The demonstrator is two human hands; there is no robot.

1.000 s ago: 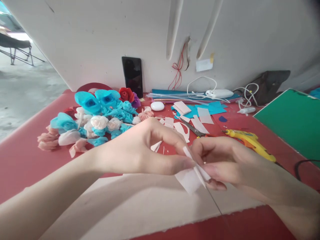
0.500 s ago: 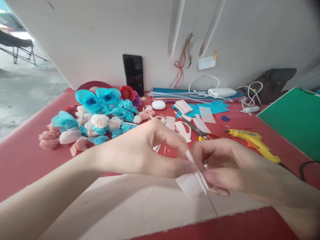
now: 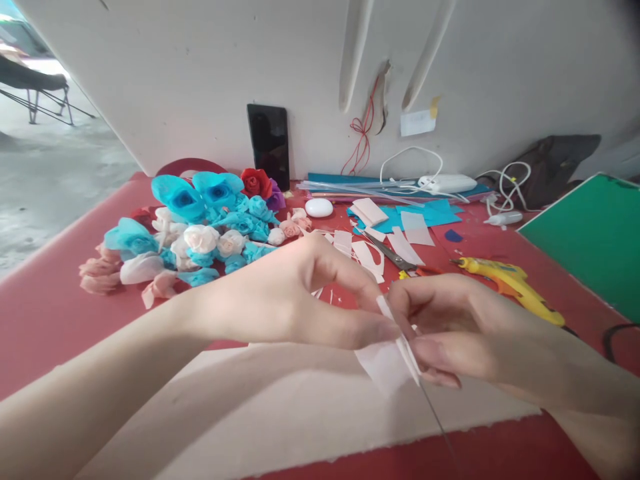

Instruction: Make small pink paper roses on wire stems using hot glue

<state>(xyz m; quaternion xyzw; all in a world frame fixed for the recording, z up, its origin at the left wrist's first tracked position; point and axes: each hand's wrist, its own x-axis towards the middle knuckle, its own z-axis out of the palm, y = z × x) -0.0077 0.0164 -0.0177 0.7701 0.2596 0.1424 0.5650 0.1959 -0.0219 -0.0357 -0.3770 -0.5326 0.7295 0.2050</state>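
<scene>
At centre frame a white paper strip (image 3: 387, 357) is pinched against a thin wire (image 3: 436, 417) by fingers of the left hand (image 3: 300, 300) and right hand (image 3: 450, 327); uneven tension could tear the paper or let it slip off.

Red table (image 3: 45, 320) carries paper flowers (image 3: 200, 233), scissors (image 3: 395, 257), glue gun (image 3: 510, 287).

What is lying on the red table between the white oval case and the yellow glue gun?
In the head view, between the white oval case and the yellow glue gun lie scissors and cut white paper strips.
</scene>
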